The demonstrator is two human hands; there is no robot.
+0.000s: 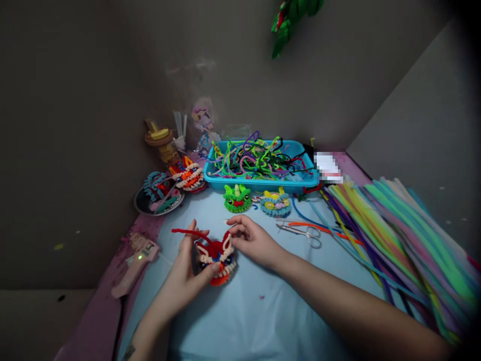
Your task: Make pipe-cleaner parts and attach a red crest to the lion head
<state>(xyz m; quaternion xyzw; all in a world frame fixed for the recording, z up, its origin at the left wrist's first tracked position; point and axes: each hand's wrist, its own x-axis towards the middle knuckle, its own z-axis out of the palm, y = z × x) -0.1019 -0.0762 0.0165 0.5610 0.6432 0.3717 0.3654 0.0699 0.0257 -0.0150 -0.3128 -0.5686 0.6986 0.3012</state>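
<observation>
My left hand (191,268) is closed around the left side of a red, white and orange pipe-cleaner lion head (217,259), its thumb across the front. A loose red pipe-cleaner end sticks out to the left past my left fingers. My right hand (250,239) pinches the upright red-and-white ear at the head's upper right. The head is held above the blue table cover. Beyond my hands sit a green pipe-cleaner head (237,199) and a light blue and yellow one (276,203). Scissors (306,233) lie right of my right hand.
A blue tray (259,185) of tangled pipe-cleaner pieces stands at the back. Long coloured pipe cleaners (406,235) cover the right side. At left are a pink glue gun (135,268), a metal bowl (143,205) and an orange pipe-cleaner piece (190,175).
</observation>
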